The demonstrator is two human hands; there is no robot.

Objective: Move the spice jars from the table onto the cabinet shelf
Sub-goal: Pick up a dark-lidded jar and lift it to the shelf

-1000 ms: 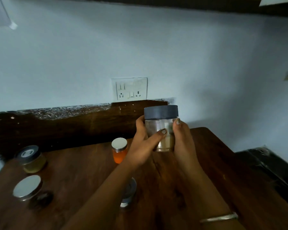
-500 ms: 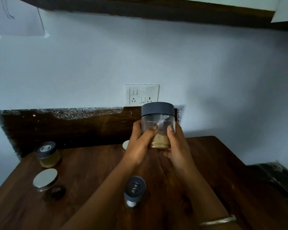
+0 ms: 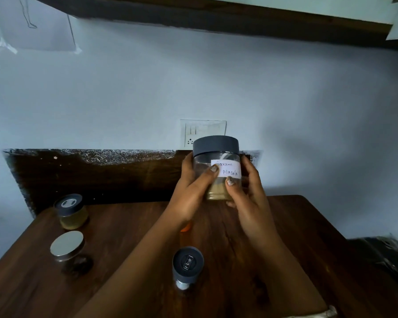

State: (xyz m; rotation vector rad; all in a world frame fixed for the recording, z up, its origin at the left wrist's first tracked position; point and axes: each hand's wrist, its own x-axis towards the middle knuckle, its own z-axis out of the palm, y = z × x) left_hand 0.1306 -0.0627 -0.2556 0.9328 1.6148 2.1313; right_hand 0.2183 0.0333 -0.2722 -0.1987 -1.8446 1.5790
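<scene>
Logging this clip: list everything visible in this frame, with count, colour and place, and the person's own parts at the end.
labelled jar: 1, clear with dark grey lid, tan powder at the bottom, white handwritten label; held above the table's back edge.
yellowish jar: 1, dark lid; table, back left.
silver-lidded jar: 1, dark contents; table, left.
grey-lidded jar: 1; table, front centre.
orange item: 1, mostly hidden under the left wrist; cannot tell what it is.
table: 1, dark brown wood.
socket plate: 1, white; wall behind the held jar.
shelf: 1, dark wood; top of view.
left hand: grips the labelled jar.
right hand: grips the labelled jar.
</scene>
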